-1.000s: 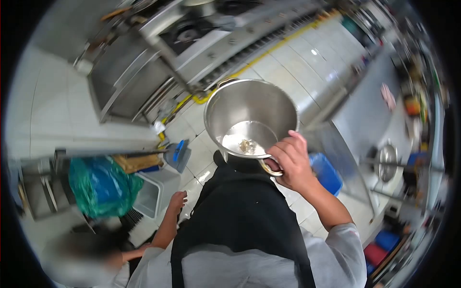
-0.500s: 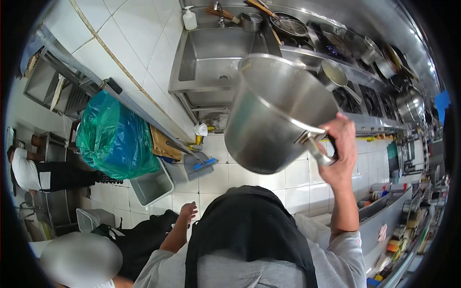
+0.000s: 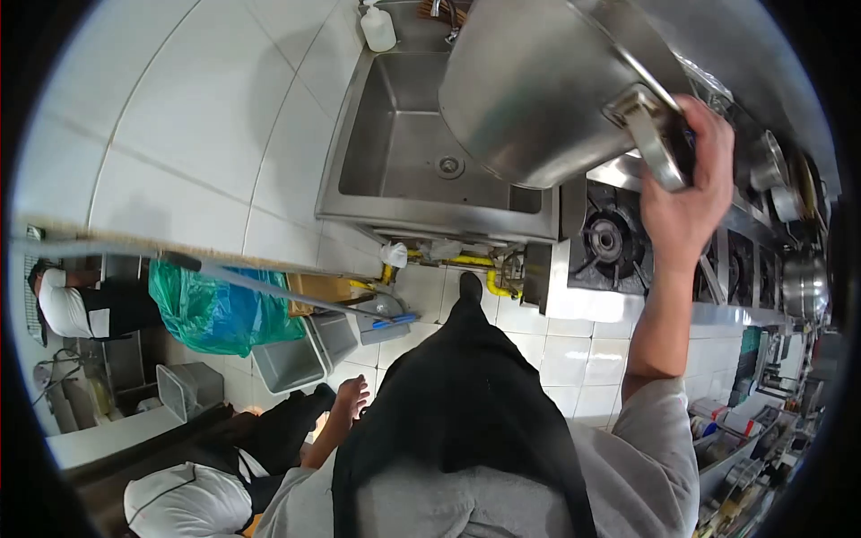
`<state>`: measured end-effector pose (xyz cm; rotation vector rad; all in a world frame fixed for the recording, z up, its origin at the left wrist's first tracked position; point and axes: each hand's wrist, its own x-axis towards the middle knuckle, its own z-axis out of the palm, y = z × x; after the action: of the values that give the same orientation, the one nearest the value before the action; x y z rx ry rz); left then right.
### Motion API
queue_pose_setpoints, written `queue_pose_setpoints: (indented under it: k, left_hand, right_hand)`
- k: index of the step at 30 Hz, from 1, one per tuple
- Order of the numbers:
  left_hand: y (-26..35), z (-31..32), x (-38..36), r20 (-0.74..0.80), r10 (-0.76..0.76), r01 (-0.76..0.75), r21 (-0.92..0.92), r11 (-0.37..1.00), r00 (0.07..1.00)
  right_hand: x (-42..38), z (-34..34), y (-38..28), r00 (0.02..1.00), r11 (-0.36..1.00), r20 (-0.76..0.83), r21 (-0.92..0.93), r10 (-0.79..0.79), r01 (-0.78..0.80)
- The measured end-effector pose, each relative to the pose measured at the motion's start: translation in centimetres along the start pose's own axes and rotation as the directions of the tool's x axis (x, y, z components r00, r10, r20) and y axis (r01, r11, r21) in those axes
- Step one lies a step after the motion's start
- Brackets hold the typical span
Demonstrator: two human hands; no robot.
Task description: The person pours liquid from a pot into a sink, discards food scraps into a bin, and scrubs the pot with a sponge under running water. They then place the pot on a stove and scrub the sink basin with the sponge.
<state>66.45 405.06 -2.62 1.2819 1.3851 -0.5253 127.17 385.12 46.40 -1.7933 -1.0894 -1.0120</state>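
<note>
White wall tiles (image 3: 188, 152) flank the kitchen. Right hand (image 3: 691, 193) grips the near handle (image 3: 659, 152) of a tilted pot (image 3: 547, 99), ahead and leftward of it, above the sink (image 3: 395, 143); left hand (image 3: 352, 395) hangs low, fingers loosely parted, seemingly empty. Supporting the base would likely steady it. Pot's interior is hidden, its top cut off.

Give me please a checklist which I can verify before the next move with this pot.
1. Right hand gripping the side handle of the stockpot: ok.
2. Left hand supporting the stockpot: not ok, it is low down, apart from it.
3. Stockpot upright: not ok, it is tilted.
4. Stockpot empty: cannot tell, its inner bottom is hidden.
5. Sink clear: cannot tell, the stockpot hides part of it.
</note>
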Motion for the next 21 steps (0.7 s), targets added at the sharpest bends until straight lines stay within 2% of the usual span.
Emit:
queue_pose_setpoints:
  k: [3,4,5,6,8,9,10,13,15,16,17,18,19,20,21]
  left_hand:
    - [6.3,-0.3,1.8,0.009,0.009,-0.007,-0.178,0.984,1.000]
    - [7.5,-0.5,3.4,0.027,-0.049,0.055,-0.370,0.928,0.998]
    - [13.1,0.2,0.2,-0.072,0.004,-0.030,-0.359,0.933,0.997]
    - [15.8,0.4,-0.1,-0.100,0.028,-0.065,-0.391,0.918,0.995]
    - [22.1,0.9,-1.6,-0.113,0.119,-0.152,-0.347,0.925,0.986]
    - [24.6,1.0,-2.0,-0.084,0.169,-0.188,-0.351,0.917,0.982]
    - [27.1,1.1,-2.1,-0.052,0.224,-0.227,-0.351,0.908,0.973]
    - [34.2,1.5,-3.2,0.042,0.364,-0.340,-0.277,0.899,0.930]
    - [39.1,1.6,-4.1,0.100,0.441,-0.413,-0.215,0.885,0.892]
    - [41.3,1.7,-4.5,0.089,0.487,-0.461,-0.209,0.862,0.869]
    - [43.2,1.8,-5.0,0.080,0.527,-0.504,-0.203,0.840,0.846]
    - [44.6,1.9,-4.6,0.073,0.565,-0.543,-0.198,0.816,0.822]
    - [45.3,2.1,-3.7,0.040,0.623,-0.588,-0.288,0.756,0.781]
    - [46.7,2.0,-3.5,0.012,0.656,-0.635,-0.238,0.735,0.755]
    - [48.4,1.6,-4.0,-0.015,0.687,-0.677,-0.191,0.711,0.726]
  right_hand:
    - [1.9,6.0,4.8,0.993,0.997,0.089,-0.037,0.074,-0.071]
    - [2.0,8.1,6.1,0.985,0.995,0.138,-0.025,0.104,-0.101]
    - [1.8,10.3,7.5,0.970,0.993,0.212,-0.027,0.116,-0.113]
    - [1.4,12.6,8.9,0.951,0.993,0.286,-0.030,0.122,-0.118]
    - [-0.7,17.9,11.4,0.938,0.999,0.347,0.037,-0.007,-0.006]
    - [-1.6,20.1,11.4,0.907,0.996,0.419,0.062,0.039,-0.072]
    - [-3.4,22.8,12.4,0.891,0.995,0.453,0.089,-0.009,-0.035]
    - [-9.9,29.3,14.1,0.737,0.992,0.674,0.059,0.042,-0.111]
    - [-14.7,33.7,15.4,0.695,0.990,0.717,0.062,0.045,-0.128]
    - [-15.6,34.6,15.0,0.637,0.991,0.766,0.002,0.086,-0.136]
    - [-17.8,36.4,15.3,0.644,0.995,0.760,-0.044,0.090,-0.087]
    - [-19.0,37.1,15.3,0.669,0.992,0.733,-0.069,0.121,-0.105]
    - [-20.1,37.4,14.9,0.691,0.988,0.706,-0.095,0.155,-0.124]
    - [-21.2,37.6,14.5,0.711,0.982,0.678,-0.121,0.187,-0.142]
    - [-22.3,37.8,14.0,0.674,0.978,0.710,-0.160,0.206,-0.131]
